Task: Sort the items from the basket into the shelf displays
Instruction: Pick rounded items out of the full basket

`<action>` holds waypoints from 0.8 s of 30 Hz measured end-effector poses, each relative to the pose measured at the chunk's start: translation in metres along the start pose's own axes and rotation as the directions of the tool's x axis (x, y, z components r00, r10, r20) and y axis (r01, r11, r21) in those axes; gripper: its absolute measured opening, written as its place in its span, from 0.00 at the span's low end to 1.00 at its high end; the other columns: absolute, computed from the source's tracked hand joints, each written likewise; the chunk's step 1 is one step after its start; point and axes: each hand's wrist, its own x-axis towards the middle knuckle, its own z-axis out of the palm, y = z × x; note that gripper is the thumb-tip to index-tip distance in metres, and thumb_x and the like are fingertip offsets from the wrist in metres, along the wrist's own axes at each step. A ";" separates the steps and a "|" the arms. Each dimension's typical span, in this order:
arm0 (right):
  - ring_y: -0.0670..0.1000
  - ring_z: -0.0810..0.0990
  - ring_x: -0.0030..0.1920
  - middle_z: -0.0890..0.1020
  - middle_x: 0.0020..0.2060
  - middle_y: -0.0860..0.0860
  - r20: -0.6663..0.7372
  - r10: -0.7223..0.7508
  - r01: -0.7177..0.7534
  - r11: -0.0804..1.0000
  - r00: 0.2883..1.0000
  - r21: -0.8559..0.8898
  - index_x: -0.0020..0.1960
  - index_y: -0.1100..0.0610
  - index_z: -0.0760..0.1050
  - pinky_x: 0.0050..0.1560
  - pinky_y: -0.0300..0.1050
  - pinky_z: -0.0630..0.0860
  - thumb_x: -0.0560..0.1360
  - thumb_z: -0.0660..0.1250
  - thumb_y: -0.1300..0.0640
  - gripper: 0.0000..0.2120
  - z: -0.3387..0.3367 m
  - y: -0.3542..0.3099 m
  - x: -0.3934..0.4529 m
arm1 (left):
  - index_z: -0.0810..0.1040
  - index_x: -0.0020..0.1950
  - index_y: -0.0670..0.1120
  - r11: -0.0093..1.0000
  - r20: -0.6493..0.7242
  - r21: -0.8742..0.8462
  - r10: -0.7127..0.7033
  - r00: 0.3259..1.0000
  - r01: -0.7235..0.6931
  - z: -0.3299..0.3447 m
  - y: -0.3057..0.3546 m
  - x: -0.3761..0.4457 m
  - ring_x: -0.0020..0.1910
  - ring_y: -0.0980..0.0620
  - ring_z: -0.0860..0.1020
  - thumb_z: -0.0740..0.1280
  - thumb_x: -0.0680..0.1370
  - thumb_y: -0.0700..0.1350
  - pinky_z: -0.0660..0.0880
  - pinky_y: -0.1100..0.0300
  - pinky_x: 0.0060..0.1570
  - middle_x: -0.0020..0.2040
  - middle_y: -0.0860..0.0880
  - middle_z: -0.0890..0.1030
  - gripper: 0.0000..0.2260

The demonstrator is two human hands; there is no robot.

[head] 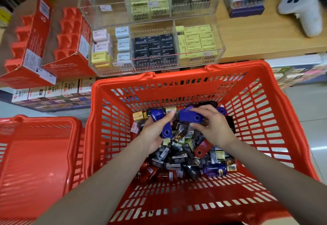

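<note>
A red mesh basket [265,118] stands in front of me, its bottom covered with several small boxed erasers, blue sharpeners and red sharpeners [201,149]. My left hand [155,132] is inside it, palm up, and grips two blue sharpeners [162,124]. My right hand [210,124] pinches another blue sharpener [190,117] between thumb and fingers, right beside the left hand. Behind the basket, clear acrylic shelf displays [154,48] hold rows of yellow, black, pale blue and pink eraser boxes.
Two open red cardboard display boxes [69,44] lie on the wooden shelf [265,35] at the left. A white controller [304,9] rests at the back right. A second red basket [39,154] stands to the left. Boxed goods fill the lower shelf.
</note>
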 end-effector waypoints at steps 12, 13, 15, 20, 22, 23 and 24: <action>0.41 0.77 0.53 0.75 0.57 0.43 0.095 0.010 -0.015 0.998 0.995 0.059 0.65 0.50 0.75 0.57 0.31 0.71 0.65 0.80 0.47 0.32 0.002 -0.012 -0.011 | 0.78 0.60 0.41 0.995 0.093 0.007 0.101 0.991 -0.102 0.006 -0.004 -0.007 0.50 0.46 0.85 0.80 0.64 0.42 0.81 0.57 0.42 0.53 0.43 0.85 0.25; 0.43 0.78 0.52 0.74 0.59 0.44 0.095 0.032 -0.028 0.999 0.995 -0.044 0.67 0.51 0.74 0.58 0.35 0.72 0.67 0.79 0.48 0.31 -0.003 -0.004 -0.009 | 0.79 0.57 0.42 0.994 0.073 0.022 0.104 0.992 -0.105 0.004 -0.004 -0.005 0.48 0.48 0.85 0.80 0.66 0.41 0.81 0.58 0.40 0.52 0.43 0.86 0.22; 0.49 0.79 0.53 0.73 0.63 0.49 0.022 0.098 -0.089 0.961 0.995 -0.262 0.69 0.54 0.72 0.59 0.43 0.75 0.74 0.73 0.54 0.24 -0.017 0.014 -0.002 | 0.79 0.55 0.44 0.991 0.028 0.071 0.114 0.993 -0.116 -0.002 -0.005 0.000 0.46 0.48 0.86 0.80 0.66 0.40 0.81 0.57 0.41 0.51 0.44 0.86 0.20; 0.57 0.69 0.67 0.68 0.68 0.55 0.081 0.230 -0.126 0.757 0.970 -0.641 0.74 0.54 0.63 0.66 0.54 0.70 0.78 0.65 0.60 0.26 -0.026 0.049 0.019 | 0.77 0.57 0.43 0.961 -0.054 0.221 0.181 0.982 -0.165 -0.017 -0.007 0.012 0.51 0.42 0.84 0.83 0.63 0.42 0.75 0.43 0.62 0.49 0.45 0.86 0.27; 0.59 0.66 0.69 0.66 0.70 0.55 0.069 0.241 -0.129 0.714 0.968 -0.688 0.75 0.52 0.61 0.68 0.55 0.68 0.76 0.68 0.62 0.30 -0.021 0.054 0.026 | 0.76 0.56 0.46 0.951 -0.065 0.254 0.198 0.978 -0.175 -0.023 -0.008 0.016 0.46 0.45 0.85 0.83 0.62 0.42 0.78 0.46 0.58 0.47 0.47 0.86 0.26; 0.59 0.66 0.69 0.65 0.70 0.55 0.057 0.243 -0.133 0.694 0.968 -0.708 0.74 0.52 0.61 0.68 0.55 0.68 0.75 0.69 0.63 0.31 -0.018 0.054 0.027 | 0.76 0.56 0.46 0.946 -0.058 0.268 0.202 0.978 -0.180 -0.025 -0.008 0.017 0.44 0.47 0.85 0.83 0.62 0.42 0.80 0.48 0.55 0.47 0.47 0.86 0.26; 0.59 0.66 0.69 0.64 0.71 0.55 0.044 0.231 -0.128 0.676 0.972 -0.726 0.74 0.52 0.61 0.68 0.56 0.68 0.75 0.69 0.63 0.31 -0.016 0.054 0.027 | 0.76 0.56 0.47 0.943 -0.051 0.275 0.206 0.977 -0.184 -0.027 -0.008 0.018 0.44 0.48 0.85 0.83 0.62 0.41 0.81 0.49 0.53 0.48 0.47 0.86 0.27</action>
